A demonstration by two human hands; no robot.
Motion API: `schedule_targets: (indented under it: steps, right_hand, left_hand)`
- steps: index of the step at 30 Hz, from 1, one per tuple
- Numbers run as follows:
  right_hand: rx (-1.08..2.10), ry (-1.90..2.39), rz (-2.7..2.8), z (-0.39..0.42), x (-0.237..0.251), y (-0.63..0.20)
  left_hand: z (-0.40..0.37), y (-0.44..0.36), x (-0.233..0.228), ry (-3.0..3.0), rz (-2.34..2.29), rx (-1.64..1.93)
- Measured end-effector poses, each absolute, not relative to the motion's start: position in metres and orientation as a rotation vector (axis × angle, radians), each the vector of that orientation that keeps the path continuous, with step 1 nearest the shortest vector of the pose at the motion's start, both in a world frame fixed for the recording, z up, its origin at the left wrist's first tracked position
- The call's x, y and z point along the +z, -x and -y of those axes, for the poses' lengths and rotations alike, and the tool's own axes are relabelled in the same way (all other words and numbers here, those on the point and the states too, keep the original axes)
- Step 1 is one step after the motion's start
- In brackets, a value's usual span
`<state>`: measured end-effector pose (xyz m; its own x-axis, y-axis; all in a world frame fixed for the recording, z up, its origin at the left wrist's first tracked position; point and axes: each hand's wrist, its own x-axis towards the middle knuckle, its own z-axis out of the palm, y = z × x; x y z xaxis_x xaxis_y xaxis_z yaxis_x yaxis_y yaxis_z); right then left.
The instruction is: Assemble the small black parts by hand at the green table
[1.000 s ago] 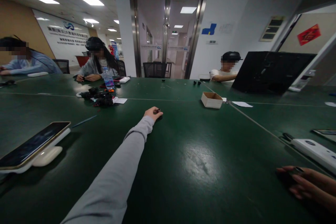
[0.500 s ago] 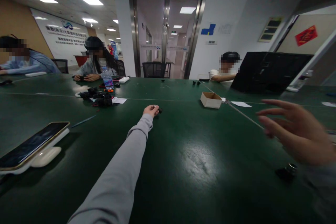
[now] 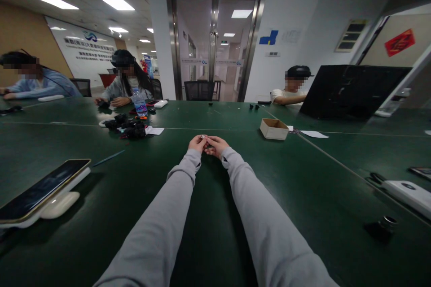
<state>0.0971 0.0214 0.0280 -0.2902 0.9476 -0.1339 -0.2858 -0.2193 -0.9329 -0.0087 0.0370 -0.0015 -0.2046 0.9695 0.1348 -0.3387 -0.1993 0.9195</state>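
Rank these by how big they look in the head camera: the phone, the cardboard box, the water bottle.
1. phone, though it lies nearest the camera, which inflates it.
2. cardboard box.
3. water bottle, farthest away; close to the box in looks, so that order is unsure.

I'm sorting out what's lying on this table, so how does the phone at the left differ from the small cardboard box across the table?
The phone is flat, dark and glossy; the cardboard box is tan and open-topped. The phone lies tilted on a white stand; the box sits straight on the green table. The phone is near at the left, the box beyond both hands, to the right. Neither is touched.
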Motion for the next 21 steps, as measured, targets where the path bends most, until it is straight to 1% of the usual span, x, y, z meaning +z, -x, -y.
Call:
schedule_targets:
  steps: [7, 15, 21]
  right_hand:
    - [1.594, 0.819, 0.978, -0.021, 0.014, -0.107]
    - [1.648, 0.794, 0.910, -0.026, 0.012, -0.107]
    - [1.612, 0.773, 0.887, -0.025, 0.012, -0.109]
  left_hand:
    - [-0.035, 0.007, 0.000, -0.873, -1.035, 1.594]
    - [-0.034, 0.011, -0.001, -0.879, -1.002, 1.581]
    - [-0.037, 0.016, -0.010, -1.198, -1.148, 1.596]
